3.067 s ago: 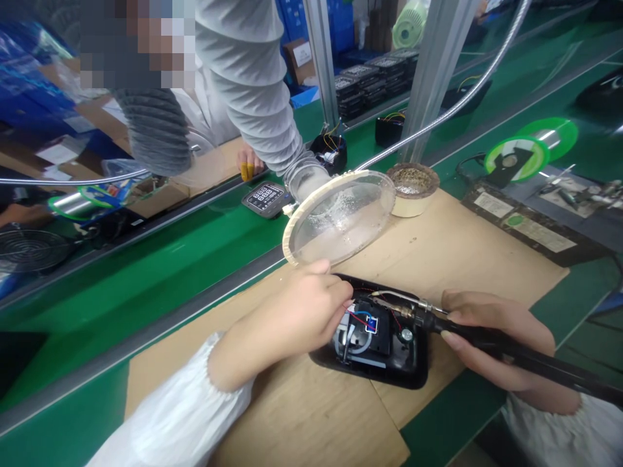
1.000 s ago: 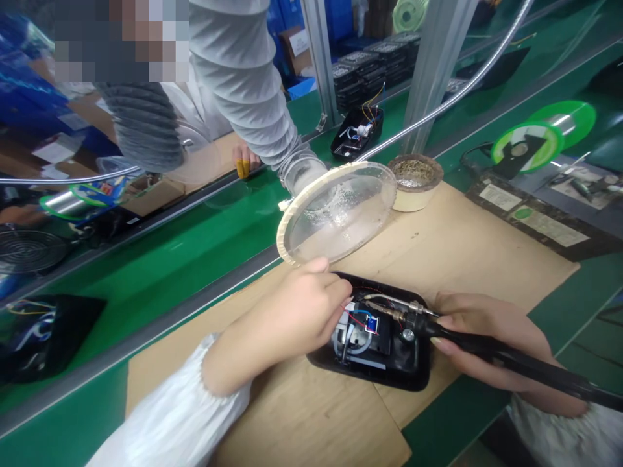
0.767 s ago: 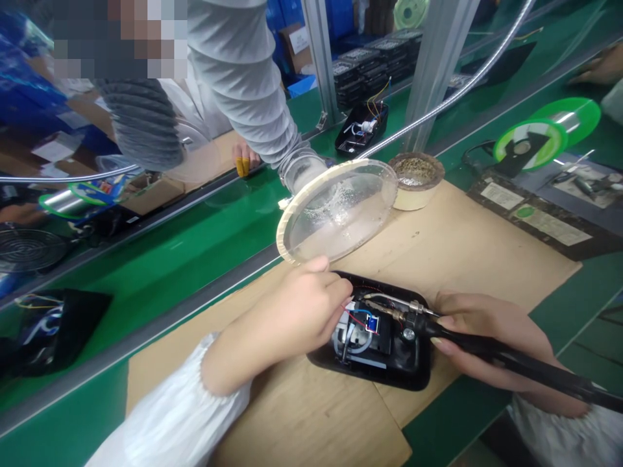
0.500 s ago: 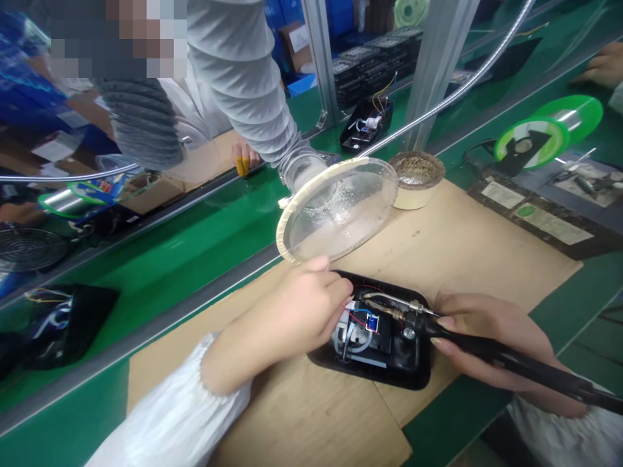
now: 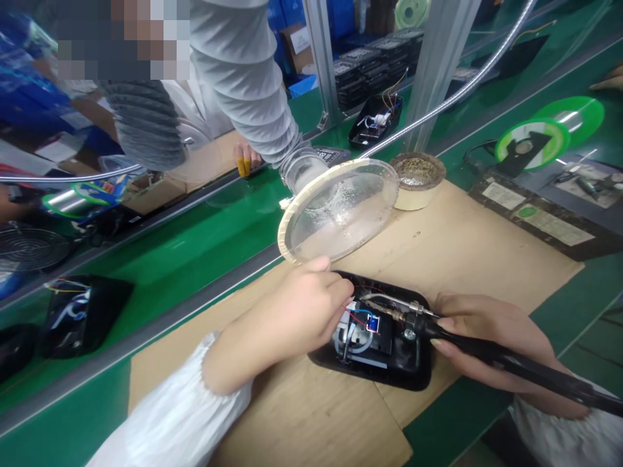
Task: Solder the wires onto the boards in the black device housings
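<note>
A black plastic housing [image 5: 413,371] lies open on a cardboard sheet [image 5: 462,253], showing a blue component [image 5: 372,323], thin red and blue wires and a white part. My left hand [image 5: 302,305] rests at its upper left edge, fingertips pinched at a thin pale wire [image 5: 350,302] beside the blue component. My right hand [image 5: 487,331] grips the black handle of a soldering iron [image 5: 506,358]. Its metal tip [image 5: 384,307] lies over the housing, close to the blue component. The tip's exact contact is hidden by the wires.
A clear round hood [image 5: 338,211] with a pale rim hangs on a grey ducted hose [image 5: 146,126] above the sheet. Beside it stands a tape-roll tip cleaner [image 5: 417,180]. A green belt [image 5: 185,259] carries black housings [image 5: 374,120]. A co-worker's hand [image 5: 244,161] wears a yellow finger cot.
The black housings on the green belt have moved to the right. My hands and the soldering iron have stayed nearly still over the housing.
</note>
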Tool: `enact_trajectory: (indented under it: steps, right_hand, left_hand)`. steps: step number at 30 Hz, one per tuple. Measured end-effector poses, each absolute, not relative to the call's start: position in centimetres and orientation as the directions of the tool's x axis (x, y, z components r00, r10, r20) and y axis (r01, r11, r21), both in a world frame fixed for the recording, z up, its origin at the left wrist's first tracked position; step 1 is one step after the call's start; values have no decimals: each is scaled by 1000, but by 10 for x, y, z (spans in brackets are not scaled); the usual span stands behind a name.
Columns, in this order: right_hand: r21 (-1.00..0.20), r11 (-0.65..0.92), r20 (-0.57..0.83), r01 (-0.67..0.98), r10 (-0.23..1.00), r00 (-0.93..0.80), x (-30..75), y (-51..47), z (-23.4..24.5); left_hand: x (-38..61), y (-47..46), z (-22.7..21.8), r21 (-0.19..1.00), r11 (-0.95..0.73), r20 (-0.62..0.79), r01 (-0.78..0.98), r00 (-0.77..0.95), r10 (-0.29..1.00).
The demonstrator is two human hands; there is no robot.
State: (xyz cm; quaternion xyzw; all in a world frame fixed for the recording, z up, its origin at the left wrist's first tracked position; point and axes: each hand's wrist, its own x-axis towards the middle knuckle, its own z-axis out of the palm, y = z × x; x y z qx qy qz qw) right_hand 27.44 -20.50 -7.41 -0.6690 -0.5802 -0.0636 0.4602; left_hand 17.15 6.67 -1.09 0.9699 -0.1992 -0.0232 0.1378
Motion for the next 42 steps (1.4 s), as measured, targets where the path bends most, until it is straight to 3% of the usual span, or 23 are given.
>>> enact_trajectory:
  steps: [5, 13, 19, 24, 42]
  right_hand:
    - [-569, 73, 551, 819, 773, 314, 275, -205, -71]
    - [-526, 98, 636, 845, 705, 314, 276, -204, -74]
    - [-520, 127, 598, 844, 761, 254, 284, -208, -71]
    - [-531, 155, 660, 833, 692, 292, 281, -208, -69]
    - [-564, 147, 679, 813, 643, 354, 276, -205, -71]
  left_hand:
    - [172, 67, -10, 279, -884, 7, -376, 921, -389]
    - [173, 66, -9, 277, -881, 6, -384, 917, -398]
    - [172, 67, -9, 275, -879, 9, -390, 915, -403]
    - [172, 67, -10, 284, -879, 8, -383, 918, -397]
    - [173, 66, -8, 268, -884, -3, -383, 917, -399]
